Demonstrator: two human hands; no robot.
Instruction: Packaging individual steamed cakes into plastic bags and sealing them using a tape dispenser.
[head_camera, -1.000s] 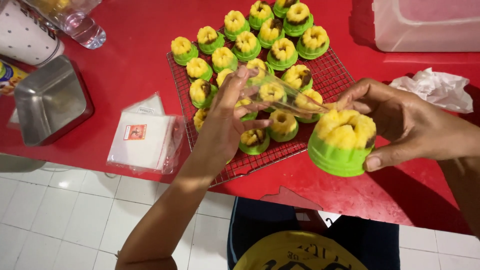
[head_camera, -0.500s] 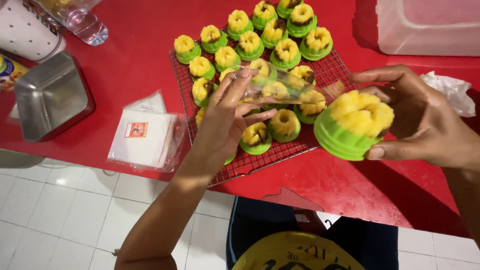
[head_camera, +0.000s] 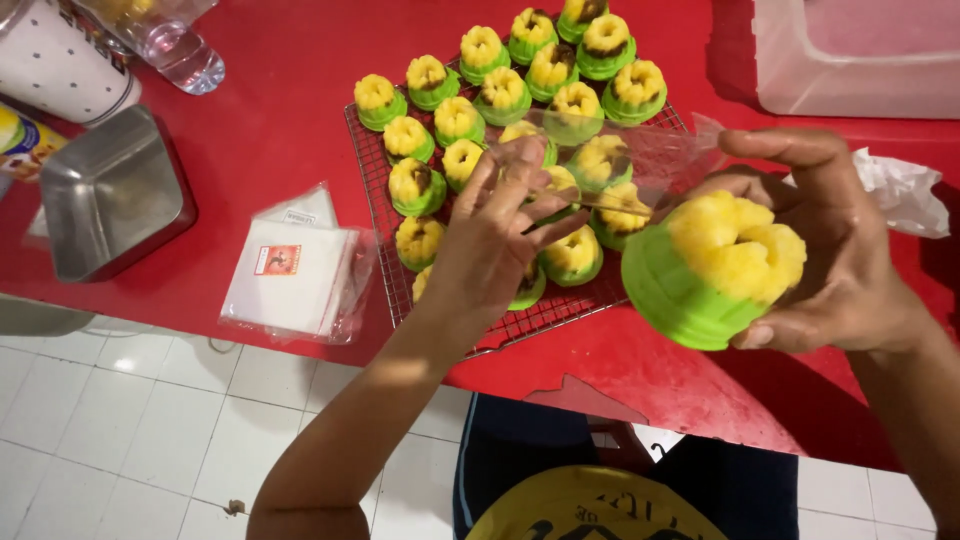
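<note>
The red table (head_camera: 290, 90) fills the view, and on it, beyond the fingers of both hands, lies a wire cooling rack (head_camera: 372, 190) crowded with small yellow-and-green steamed cakes (head_camera: 480, 50), set apart from one another, likely so air can pass between them. Past the right fingertips stands a clear plastic tub (head_camera: 850, 50), and a crumpled white wrapper (head_camera: 900, 185) lies just beyond the right knuckles. Out to the left of the left fingers sit a square metal tin (head_camera: 110, 195), a flat packet of white paper squares in a plastic sleeve (head_camera: 295, 270), and, further off, a white dotted cup (head_camera: 55, 55) and a clear bottle (head_camera: 175, 45). Now the hands: the right hand (head_camera: 840, 260) cups one yellow-and-green cake (head_camera: 715, 270), fingers curled around its green base and thumb arched over the top, lifted clear of the rack and tipped toward the camera, so the fluffy top stays untouched. The left hand (head_camera: 495, 240) hovers above the rack, fingers narrowed in a pinch on a clear plastic sheet (head_camera: 640, 160), which stretches from those fingertips across to the right thumb, just above the held cake, taut enough to stay open
</note>
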